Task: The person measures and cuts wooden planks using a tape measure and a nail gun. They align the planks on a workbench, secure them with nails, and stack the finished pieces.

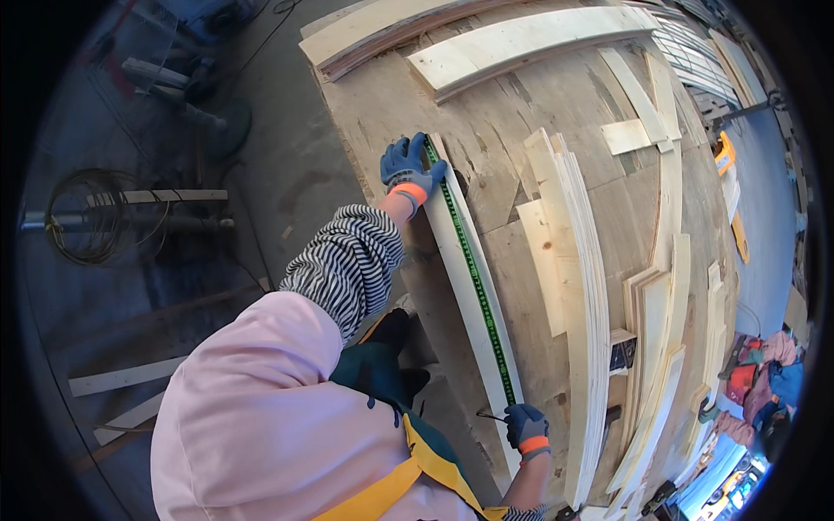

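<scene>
A narrow pale wooden board lies along the near edge of the worktable. Stretched lengthwise over it is a green tape measure blade with dark markings. At the board's far end my left hand, in a blue-grey glove with an orange cuff, pinches the tape's end against the wood. Toward the board's near end, my gloved right hand is closed around the other end of the tape; its case is hidden in the fist. A thin dark stick-like piece juts left from that hand, its kind unclear.
The plywood worktable bears a stack of long strips right of the board, with more strips beyond. Thick planks lie across its far end. Left on the floor are a coiled cable and loose boards. Piled cloth shows far right.
</scene>
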Demonstrator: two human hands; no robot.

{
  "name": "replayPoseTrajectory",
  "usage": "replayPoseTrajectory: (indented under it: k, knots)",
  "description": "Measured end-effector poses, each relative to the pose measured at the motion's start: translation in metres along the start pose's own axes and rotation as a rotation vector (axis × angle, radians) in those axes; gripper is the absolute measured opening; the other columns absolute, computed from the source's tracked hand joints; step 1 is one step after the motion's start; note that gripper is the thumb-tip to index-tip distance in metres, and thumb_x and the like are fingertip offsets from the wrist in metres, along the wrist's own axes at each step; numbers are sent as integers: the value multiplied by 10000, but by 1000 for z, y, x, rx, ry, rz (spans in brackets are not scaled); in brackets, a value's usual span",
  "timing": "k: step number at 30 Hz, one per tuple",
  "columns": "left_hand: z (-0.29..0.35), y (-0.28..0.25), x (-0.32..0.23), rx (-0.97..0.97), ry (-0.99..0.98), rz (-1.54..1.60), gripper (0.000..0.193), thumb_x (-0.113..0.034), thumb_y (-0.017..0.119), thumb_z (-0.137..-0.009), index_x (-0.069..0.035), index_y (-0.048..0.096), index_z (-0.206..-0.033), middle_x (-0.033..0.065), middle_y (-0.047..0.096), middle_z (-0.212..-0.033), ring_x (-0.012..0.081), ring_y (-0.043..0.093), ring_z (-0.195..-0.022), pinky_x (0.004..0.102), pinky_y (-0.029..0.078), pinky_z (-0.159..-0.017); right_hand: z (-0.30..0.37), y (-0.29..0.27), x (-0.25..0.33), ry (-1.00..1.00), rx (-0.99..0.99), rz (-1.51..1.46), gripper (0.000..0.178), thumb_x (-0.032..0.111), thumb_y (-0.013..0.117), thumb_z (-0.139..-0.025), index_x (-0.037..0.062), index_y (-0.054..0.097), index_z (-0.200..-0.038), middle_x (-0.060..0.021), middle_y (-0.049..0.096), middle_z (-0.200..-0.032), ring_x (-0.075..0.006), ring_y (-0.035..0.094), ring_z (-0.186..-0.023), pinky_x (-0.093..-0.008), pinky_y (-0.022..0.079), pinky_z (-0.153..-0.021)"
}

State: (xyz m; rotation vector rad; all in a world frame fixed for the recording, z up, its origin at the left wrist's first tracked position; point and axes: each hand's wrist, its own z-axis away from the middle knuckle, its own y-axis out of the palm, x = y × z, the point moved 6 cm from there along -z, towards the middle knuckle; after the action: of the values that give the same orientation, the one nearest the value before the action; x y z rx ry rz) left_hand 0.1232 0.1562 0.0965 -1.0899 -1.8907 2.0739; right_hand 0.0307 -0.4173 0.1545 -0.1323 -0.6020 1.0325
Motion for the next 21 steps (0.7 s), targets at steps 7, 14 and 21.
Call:
replayPoseTrajectory:
  k: [7,14,21]
  knots:
    - [-10,6,35,-196,186,125,720,-600,686,-752,-137,576,-1293,151,615,-1250,333,559,-1164,398,426,-1004,-2,-30,-72,-223,11,513,251,269,581,-896,102,695,-1045,-127,695,-1005,-306,665,-870,-390,529,-741]
    - [-37,35,35,-149,191,94,779,-606,725,-741,-144,546,-1341,165,598,-1296,323,569,-1192,386,442,-1009,58,-70,-174,557,-87,386,564,621,495,-878,182,683,-1178,-110,657,-1213,-317,598,-1137,-416,451,-958]
    - [-61,37,57,-93,126,100,773,-577,753,-744,-147,542,-1351,171,622,-1266,327,607,-1138,390,465,-976,45,-65,-151,714,7,511,574,658,481,-871,212,683,-1173,-69,676,-1179,-278,614,-1122,-431,454,-945]
